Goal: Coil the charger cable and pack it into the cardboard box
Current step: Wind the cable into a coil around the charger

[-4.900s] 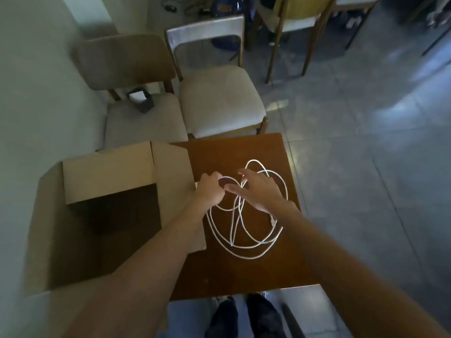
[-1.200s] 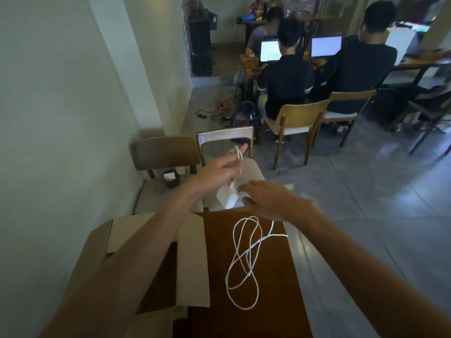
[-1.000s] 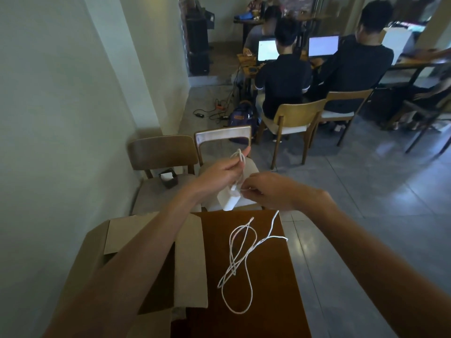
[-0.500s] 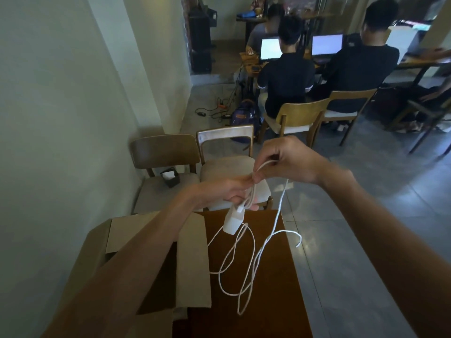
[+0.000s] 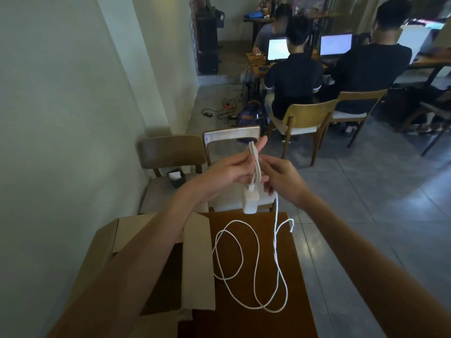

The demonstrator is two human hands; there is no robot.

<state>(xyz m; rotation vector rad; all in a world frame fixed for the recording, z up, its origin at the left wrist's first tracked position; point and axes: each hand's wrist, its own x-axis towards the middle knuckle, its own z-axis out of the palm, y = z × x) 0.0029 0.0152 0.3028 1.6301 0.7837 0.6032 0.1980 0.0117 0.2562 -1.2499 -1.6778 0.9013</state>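
Head view. Interior of the cardboard box [image 5: 197,259] mostly hidden behind the left forearm and lost in shadow; lower edge of the box cut off by the frame. Free tip of the charger cable [image 5: 253,272] blurred, plug type impossible to tell. Fingertips of the right hand [image 5: 283,179] partly masked by the cable and by the left hand's fingers.

Left hand [image 5: 229,172] raised over the far edge of the wooden table [image 5: 300,301], palm turned up and inward, fingers curled around a folded bundle of cable strands standing upright, thumb extended past the top of the bundle. White charger block [image 5: 250,200] dangling just under that grip, clear of the table. Right hand close beside the left, knuckles facing the camera, fingers bent and pinching the cable just below the bundle, one strand dropping from it toward the table. Rest of the cable lying in loose, uncoiled loops on the tabletop, right of the open box flap, none of it inside the box. Both forearms bare, reaching forward from the bottom corners. Two empty chairs [image 5: 227,142] directly beyond the hands.
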